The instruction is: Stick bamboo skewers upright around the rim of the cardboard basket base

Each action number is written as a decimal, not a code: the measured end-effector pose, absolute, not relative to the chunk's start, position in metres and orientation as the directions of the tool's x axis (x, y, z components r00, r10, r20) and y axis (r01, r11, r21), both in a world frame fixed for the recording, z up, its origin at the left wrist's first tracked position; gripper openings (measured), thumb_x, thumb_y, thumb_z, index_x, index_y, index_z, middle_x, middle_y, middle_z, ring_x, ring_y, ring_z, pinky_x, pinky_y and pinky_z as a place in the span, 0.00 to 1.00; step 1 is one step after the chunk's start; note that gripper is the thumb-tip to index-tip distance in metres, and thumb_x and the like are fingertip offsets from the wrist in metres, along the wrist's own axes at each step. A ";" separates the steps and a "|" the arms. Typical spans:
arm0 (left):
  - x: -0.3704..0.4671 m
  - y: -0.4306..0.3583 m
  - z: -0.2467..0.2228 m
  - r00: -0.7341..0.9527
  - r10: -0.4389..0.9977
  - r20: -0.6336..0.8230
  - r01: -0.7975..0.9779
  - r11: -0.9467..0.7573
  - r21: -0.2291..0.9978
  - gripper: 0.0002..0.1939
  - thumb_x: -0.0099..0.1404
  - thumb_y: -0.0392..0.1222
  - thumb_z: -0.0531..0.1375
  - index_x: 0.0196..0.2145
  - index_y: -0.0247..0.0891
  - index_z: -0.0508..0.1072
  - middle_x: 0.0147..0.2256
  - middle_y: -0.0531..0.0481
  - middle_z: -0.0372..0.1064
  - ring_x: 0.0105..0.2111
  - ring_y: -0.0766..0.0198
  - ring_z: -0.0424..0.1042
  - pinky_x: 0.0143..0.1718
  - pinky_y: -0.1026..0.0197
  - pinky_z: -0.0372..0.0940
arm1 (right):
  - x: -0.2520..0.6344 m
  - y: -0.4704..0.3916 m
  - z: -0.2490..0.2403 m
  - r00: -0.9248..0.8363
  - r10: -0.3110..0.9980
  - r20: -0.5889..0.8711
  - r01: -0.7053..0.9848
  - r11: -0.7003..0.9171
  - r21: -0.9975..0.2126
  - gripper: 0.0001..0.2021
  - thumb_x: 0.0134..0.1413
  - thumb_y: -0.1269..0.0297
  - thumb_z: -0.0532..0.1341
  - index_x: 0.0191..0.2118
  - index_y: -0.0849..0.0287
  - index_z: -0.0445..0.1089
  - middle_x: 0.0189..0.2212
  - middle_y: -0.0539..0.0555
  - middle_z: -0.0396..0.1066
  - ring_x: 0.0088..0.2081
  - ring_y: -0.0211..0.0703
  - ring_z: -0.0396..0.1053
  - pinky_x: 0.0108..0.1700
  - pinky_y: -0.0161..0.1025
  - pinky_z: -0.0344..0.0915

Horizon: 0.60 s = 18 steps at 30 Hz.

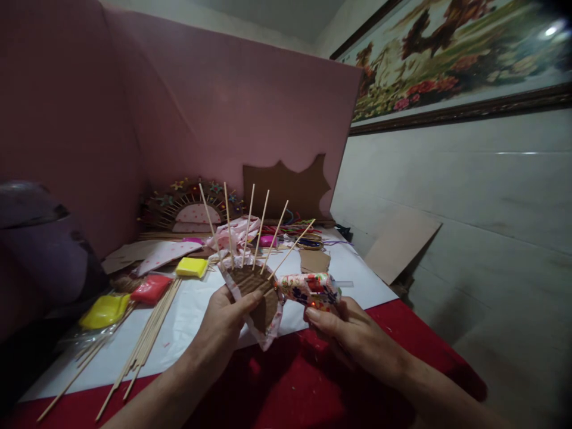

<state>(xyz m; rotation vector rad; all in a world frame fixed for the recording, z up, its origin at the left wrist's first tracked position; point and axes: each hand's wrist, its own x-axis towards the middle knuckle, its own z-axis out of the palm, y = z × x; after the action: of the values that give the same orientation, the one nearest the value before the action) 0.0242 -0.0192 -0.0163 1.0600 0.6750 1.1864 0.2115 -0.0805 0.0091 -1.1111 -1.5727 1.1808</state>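
Note:
My left hand (232,310) grips a fan-shaped piece of brown corrugated cardboard (254,292) whose edges are wrapped in pale pink fabric. Several thin wooden sticks (266,223) spread upward from its top edge like rays. In my right hand (344,328) is a glue gun (310,290) covered in a flowered pattern, with a clear glue stick poking from its back end. The gun's nozzle points left and meets the cardboard's right side near the lowest stick; whether glue is coming out cannot be made out. My fingers hide the gun's handle.
Loose wooden sticks (145,333) lie at left beside yellow (105,311) and red (152,288) packets. Behind them stand a decorated semicircular cardboard piece (179,208) and a brown cardboard sheet (286,187). A white sheet (187,322) covers part of the red tablecloth (286,387).

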 end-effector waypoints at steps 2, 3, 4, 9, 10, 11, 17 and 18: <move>0.024 -0.019 -0.017 0.279 0.954 0.107 -0.401 0.015 0.916 0.11 0.53 0.34 0.62 0.37 0.33 0.74 0.35 0.45 0.76 0.36 0.57 0.72 0.38 0.60 0.64 | 0.212 -0.081 0.010 -0.243 0.965 0.096 0.169 0.139 -0.976 0.14 0.53 0.59 0.56 0.21 0.61 0.62 0.16 0.44 0.53 0.20 0.32 0.49 0.24 0.31 0.51; 0.024 -0.019 -0.017 0.279 0.954 0.107 -0.403 0.014 0.915 0.12 0.53 0.34 0.62 0.37 0.33 0.74 0.35 0.45 0.76 0.37 0.57 0.72 0.39 0.59 0.64 | 0.212 -0.081 0.010 -0.245 0.966 0.079 0.172 0.124 -0.977 0.14 0.53 0.59 0.56 0.21 0.61 0.62 0.16 0.44 0.52 0.19 0.31 0.48 0.24 0.31 0.51; 0.024 -0.019 -0.016 0.277 0.955 0.107 -0.404 0.015 0.915 0.12 0.53 0.34 0.62 0.37 0.33 0.74 0.35 0.45 0.76 0.36 0.57 0.72 0.38 0.60 0.64 | 0.213 -0.082 0.010 -0.246 0.967 0.059 0.174 0.104 -0.979 0.15 0.53 0.58 0.55 0.21 0.60 0.62 0.15 0.44 0.51 0.19 0.32 0.48 0.23 0.31 0.50; 0.025 -0.022 -0.013 0.283 0.954 0.098 -0.400 0.025 0.916 0.11 0.52 0.34 0.62 0.36 0.33 0.75 0.35 0.45 0.76 0.35 0.57 0.72 0.38 0.60 0.64 | 0.214 -0.083 0.010 -0.238 0.971 0.035 0.187 0.081 -0.979 0.15 0.53 0.55 0.55 0.23 0.60 0.63 0.15 0.44 0.50 0.19 0.32 0.47 0.23 0.31 0.50; 0.025 -0.023 -0.012 0.285 0.953 0.099 -0.397 0.024 0.917 0.11 0.52 0.34 0.62 0.36 0.33 0.75 0.35 0.44 0.76 0.35 0.57 0.72 0.38 0.60 0.64 | 0.214 -0.083 0.010 -0.234 0.971 0.048 0.192 0.094 -0.977 0.14 0.52 0.55 0.55 0.23 0.60 0.62 0.16 0.44 0.50 0.19 0.32 0.47 0.23 0.31 0.50; 0.025 -0.023 -0.012 0.287 0.953 0.100 -0.395 0.023 0.918 0.11 0.52 0.34 0.62 0.36 0.33 0.75 0.36 0.44 0.76 0.36 0.57 0.72 0.38 0.60 0.64 | 0.214 -0.083 0.011 -0.232 0.971 0.054 0.195 0.101 -0.976 0.14 0.52 0.56 0.56 0.23 0.60 0.62 0.16 0.44 0.50 0.19 0.32 0.47 0.23 0.31 0.50; 0.024 -0.021 -0.017 0.293 0.951 0.100 -0.396 0.026 0.918 0.12 0.52 0.35 0.62 0.37 0.33 0.74 0.35 0.44 0.76 0.35 0.57 0.73 0.38 0.60 0.64 | 0.212 -0.086 0.015 -0.251 0.968 -0.011 0.196 0.040 -0.980 0.16 0.53 0.56 0.55 0.20 0.59 0.57 0.16 0.44 0.49 0.18 0.31 0.45 0.19 0.30 0.45; 0.024 -0.021 -0.017 0.293 0.950 0.105 -0.398 0.022 0.917 0.12 0.53 0.35 0.62 0.37 0.34 0.74 0.35 0.44 0.76 0.36 0.57 0.72 0.39 0.59 0.64 | 0.212 -0.086 0.015 -0.246 0.969 -0.009 0.199 0.041 -0.979 0.16 0.52 0.56 0.56 0.21 0.59 0.57 0.17 0.44 0.49 0.19 0.31 0.46 0.19 0.30 0.45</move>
<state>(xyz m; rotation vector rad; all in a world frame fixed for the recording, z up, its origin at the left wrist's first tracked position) 0.0237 -0.0211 -0.0168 1.0690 0.6655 1.1739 0.2124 -0.0863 0.0147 -1.2193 -1.5548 1.2748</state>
